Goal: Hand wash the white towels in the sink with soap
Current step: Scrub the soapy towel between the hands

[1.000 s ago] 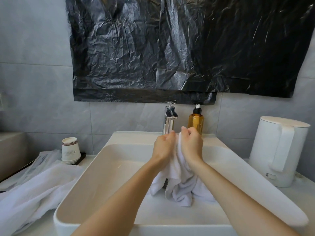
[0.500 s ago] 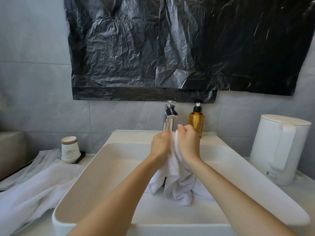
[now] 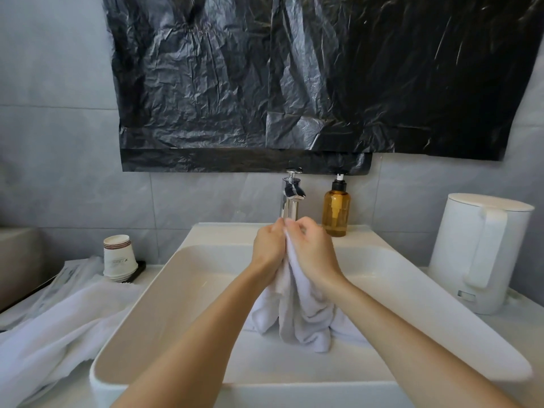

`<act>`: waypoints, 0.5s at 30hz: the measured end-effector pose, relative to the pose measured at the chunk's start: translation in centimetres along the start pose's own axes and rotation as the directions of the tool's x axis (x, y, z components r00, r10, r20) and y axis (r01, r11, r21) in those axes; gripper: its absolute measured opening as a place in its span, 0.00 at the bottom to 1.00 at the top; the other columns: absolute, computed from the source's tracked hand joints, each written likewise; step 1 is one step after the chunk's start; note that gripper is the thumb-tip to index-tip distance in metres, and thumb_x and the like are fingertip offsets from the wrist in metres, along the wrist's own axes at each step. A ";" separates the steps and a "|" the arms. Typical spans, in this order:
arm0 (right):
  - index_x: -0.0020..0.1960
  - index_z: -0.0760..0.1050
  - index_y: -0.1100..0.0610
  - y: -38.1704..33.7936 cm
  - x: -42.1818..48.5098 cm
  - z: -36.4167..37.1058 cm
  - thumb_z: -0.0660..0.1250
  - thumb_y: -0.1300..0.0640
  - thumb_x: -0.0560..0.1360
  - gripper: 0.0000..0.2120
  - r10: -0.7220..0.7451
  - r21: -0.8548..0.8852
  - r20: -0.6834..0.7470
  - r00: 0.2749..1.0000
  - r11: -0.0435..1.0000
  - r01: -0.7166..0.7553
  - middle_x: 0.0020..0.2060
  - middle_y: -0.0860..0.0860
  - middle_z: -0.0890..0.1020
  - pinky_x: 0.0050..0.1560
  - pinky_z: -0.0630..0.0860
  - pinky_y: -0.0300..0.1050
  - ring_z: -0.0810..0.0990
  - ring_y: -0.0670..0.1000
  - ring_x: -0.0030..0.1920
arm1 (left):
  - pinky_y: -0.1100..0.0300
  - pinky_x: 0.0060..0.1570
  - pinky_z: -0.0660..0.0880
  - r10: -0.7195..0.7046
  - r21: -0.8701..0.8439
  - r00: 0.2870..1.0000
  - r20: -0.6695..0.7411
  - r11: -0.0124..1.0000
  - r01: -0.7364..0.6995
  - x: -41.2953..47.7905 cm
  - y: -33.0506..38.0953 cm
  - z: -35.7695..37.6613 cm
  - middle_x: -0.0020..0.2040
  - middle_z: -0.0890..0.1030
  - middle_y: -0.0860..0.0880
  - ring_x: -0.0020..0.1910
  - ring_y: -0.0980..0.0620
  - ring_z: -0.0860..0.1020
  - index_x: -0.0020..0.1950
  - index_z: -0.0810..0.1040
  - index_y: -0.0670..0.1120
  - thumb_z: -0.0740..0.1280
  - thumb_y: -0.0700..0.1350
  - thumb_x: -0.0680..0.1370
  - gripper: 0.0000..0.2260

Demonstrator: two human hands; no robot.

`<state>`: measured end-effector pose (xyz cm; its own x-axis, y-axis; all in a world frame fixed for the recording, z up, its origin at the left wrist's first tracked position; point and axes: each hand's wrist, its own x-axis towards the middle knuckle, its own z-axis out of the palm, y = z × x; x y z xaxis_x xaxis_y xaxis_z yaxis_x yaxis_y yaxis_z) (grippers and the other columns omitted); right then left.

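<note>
White spare towel (image 3: pixel 53 334) lies heaped on the counter (image 3: pixel 515 334) off the left edge of the sink (image 3: pixel 164 293), probably not washed yet. Mid-basin, left hand (image 3: pixel 269 245) and right hand (image 3: pixel 313 251) both clench the bunched towel (image 3: pixel 297 316), scrubbing I'd guess. No suds or running water visible; soap bottle (image 3: pixel 336 210) stands on the back rim beside the faucet (image 3: pixel 291 198).

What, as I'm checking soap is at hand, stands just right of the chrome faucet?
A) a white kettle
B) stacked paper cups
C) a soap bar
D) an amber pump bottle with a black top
D: the amber pump bottle with a black top stands on the back ledge of the white ceramic sink, just right of the chrome faucet.
</note>
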<state>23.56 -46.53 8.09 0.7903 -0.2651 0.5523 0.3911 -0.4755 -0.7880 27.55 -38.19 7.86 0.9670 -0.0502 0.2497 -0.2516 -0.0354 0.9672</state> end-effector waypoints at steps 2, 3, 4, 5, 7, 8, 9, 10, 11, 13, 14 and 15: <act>0.44 0.73 0.59 0.1 1.3 -0.6 0.59 0.51 0.81 0.13 0.109 0.032 -0.105 0.989 0.994 -0.106 0.34 0.48 0.75 0.36 0.67 0.42 0.75 0.51 0.40 | 0.58 0.37 0.68 -0.015 0.010 0.999 0.041 1.000 0.015 -0.4 -0.1 0.6 0.34 0.75 0.49 0.35 0.51 0.72 0.36 0.72 0.45 0.56 0.48 0.83 0.17; 0.45 0.73 0.59 0.4 1.5 -0.8 0.58 0.51 0.81 0.13 0.133 0.033 -0.133 0.982 0.991 -0.130 0.35 0.49 0.75 0.36 0.66 0.43 0.75 0.52 0.41 | 0.57 0.38 0.68 -0.024 0.020 0.998 0.055 1.000 0.023 -0.6 -0.1 0.7 0.34 0.75 0.48 0.35 0.51 0.73 0.37 0.73 0.45 0.56 0.49 0.83 0.17; 0.45 0.73 0.59 0.6 1.2 -0.8 0.58 0.51 0.81 0.13 0.109 0.023 -0.123 0.986 0.994 -0.107 0.35 0.49 0.75 0.36 0.67 0.43 0.75 0.51 0.40 | 0.57 0.39 0.70 -0.032 0.017 0.997 0.063 0.999 0.031 -0.4 -0.2 0.7 0.36 0.77 0.47 0.36 0.50 0.74 0.38 0.75 0.44 0.56 0.50 0.82 0.18; 0.44 0.73 0.58 0.6 0.8 -0.6 0.59 0.51 0.81 0.12 0.066 0.012 -0.078 0.995 0.998 -0.066 0.35 0.49 0.76 0.35 0.67 0.40 0.75 0.50 0.39 | 0.56 0.40 0.71 -0.039 0.017 0.997 0.070 0.999 0.038 -0.2 -0.2 0.4 0.37 0.80 0.45 0.37 0.49 0.76 0.39 0.77 0.43 0.57 0.51 0.82 0.18; 0.42 0.73 0.56 0.7 0.0 -0.3 0.60 0.51 0.81 0.12 0.012 0.000 0.053 0.999 1.000 -0.012 0.34 0.48 0.76 0.32 0.67 0.33 0.74 0.45 0.36 | 0.57 0.40 0.71 -0.036 0.005 0.997 0.064 0.999 0.036 0.0 -0.3 0.0 0.38 0.80 0.45 0.38 0.49 0.76 0.40 0.79 0.43 0.57 0.50 0.82 0.18; 0.41 0.73 0.56 0.7 0.3 -0.5 0.61 0.51 0.80 0.12 0.013 -0.002 0.057 0.998 1.000 -0.013 0.33 0.47 0.76 0.32 0.66 0.33 0.73 0.45 0.35 | 0.57 0.40 0.71 -0.033 -0.006 0.998 0.061 0.999 0.034 0.0 -0.2 0.1 0.37 0.79 0.45 0.37 0.49 0.76 0.39 0.78 0.43 0.57 0.50 0.82 0.18; 0.40 0.73 0.56 0.6 1.1 -0.7 0.61 0.52 0.80 0.13 0.034 0.008 0.010 0.999 0.999 -0.034 0.32 0.47 0.75 0.31 0.65 0.33 0.73 0.46 0.35 | 0.56 0.41 0.70 -0.032 -0.015 0.997 0.064 0.999 0.033 -0.1 0.0 0.4 0.38 0.78 0.45 0.38 0.49 0.75 0.40 0.77 0.43 0.57 0.50 0.82 0.17; 0.41 0.73 0.57 0.5 1.7 -1.1 0.60 0.52 0.81 0.13 0.064 0.023 -0.065 0.996 0.998 -0.063 0.32 0.47 0.75 0.32 0.65 0.34 0.73 0.47 0.35 | 0.56 0.41 0.70 -0.026 -0.025 0.997 0.074 0.999 0.028 -0.3 0.1 0.6 0.38 0.77 0.45 0.38 0.49 0.75 0.41 0.76 0.43 0.57 0.52 0.82 0.17; 0.42 0.74 0.58 0.4 1.9 -1.3 0.60 0.52 0.81 0.13 0.097 0.040 -0.125 0.987 0.995 -0.093 0.32 0.48 0.75 0.32 0.65 0.35 0.73 0.48 0.36 | 0.55 0.42 0.70 -0.020 -0.036 0.996 0.088 0.999 0.023 -0.5 0.3 0.9 0.38 0.76 0.44 0.39 0.49 0.74 0.42 0.76 0.44 0.58 0.53 0.81 0.16; 0.41 0.73 0.57 0.3 1.3 -1.0 0.60 0.52 0.80 0.12 0.048 0.051 -0.119 0.992 0.998 -0.042 0.32 0.48 0.75 0.31 0.65 0.34 0.73 0.47 0.35 | 0.55 0.40 0.68 -0.003 -0.067 0.997 0.082 0.998 0.008 -0.5 0.5 0.7 0.36 0.74 0.44 0.37 0.50 0.72 0.41 0.75 0.44 0.60 0.53 0.80 0.15; 0.40 0.72 0.56 0.2 0.8 -0.6 0.61 0.53 0.80 0.12 0.002 0.031 -0.053 0.999 1.000 -0.001 0.32 0.47 0.75 0.31 0.65 0.33 0.72 0.45 0.34 | 0.56 0.38 0.67 0.002 -0.077 0.998 0.061 0.997 0.003 -0.3 0.4 0.2 0.33 0.73 0.44 0.35 0.50 0.71 0.37 0.74 0.44 0.61 0.51 0.81 0.16; 0.38 0.72 0.55 0.1 0.2 -0.3 0.62 0.53 0.79 0.12 -0.030 0.029 0.019 0.999 0.999 0.029 0.31 0.46 0.74 0.31 0.66 0.33 0.72 0.44 0.33 | 0.58 0.35 0.65 0.005 -0.094 0.999 0.043 0.996 0.000 0.0 0.3 -0.1 0.31 0.72 0.46 0.33 0.50 0.69 0.34 0.72 0.44 0.62 0.49 0.81 0.17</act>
<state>23.60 -46.91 8.23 0.7871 -0.2352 0.5702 0.4274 -0.4586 -0.7791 27.42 -38.08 8.17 0.9633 -0.0929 0.2519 -0.2472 0.0591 0.9672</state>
